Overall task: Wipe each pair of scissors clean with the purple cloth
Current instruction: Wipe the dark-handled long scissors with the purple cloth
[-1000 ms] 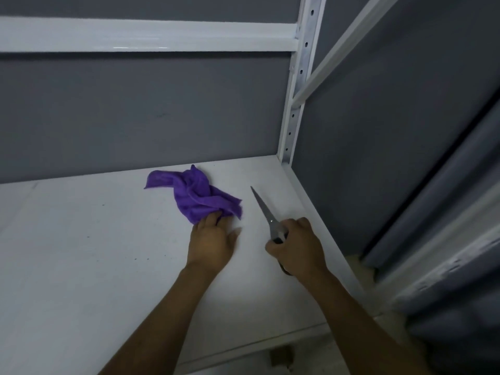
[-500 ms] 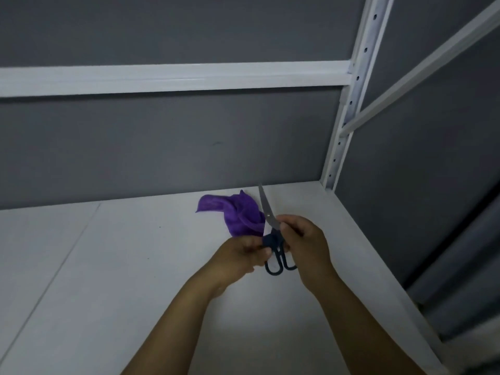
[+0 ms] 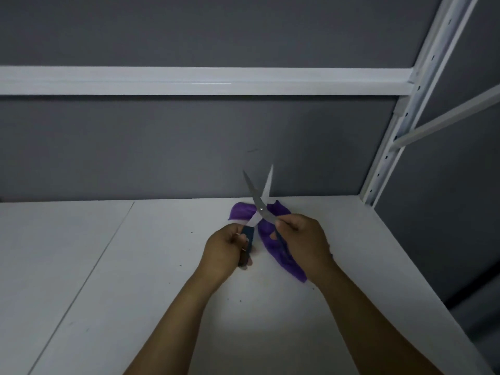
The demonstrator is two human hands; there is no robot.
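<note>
A pair of scissors (image 3: 259, 201) with steel blades and dark blue handles is held upright above the white shelf, its blades spread apart in a V. My left hand (image 3: 226, 250) grips the left handle. My right hand (image 3: 304, 243) grips the right handle. The purple cloth (image 3: 281, 255) lies crumpled on the shelf behind and under my hands, partly hidden by them and by the scissors.
The white shelf board (image 3: 135, 280) has a seam running along its left part. A grey wall stands behind it, crossed by a white rail (image 3: 189, 80). A perforated white upright (image 3: 400, 125) marks the right back corner, where the shelf ends.
The scissors' blades have opened from closed to a wide V. My left hand has let go of the cloth and taken one handle. The cloth now lies on the shelf.
</note>
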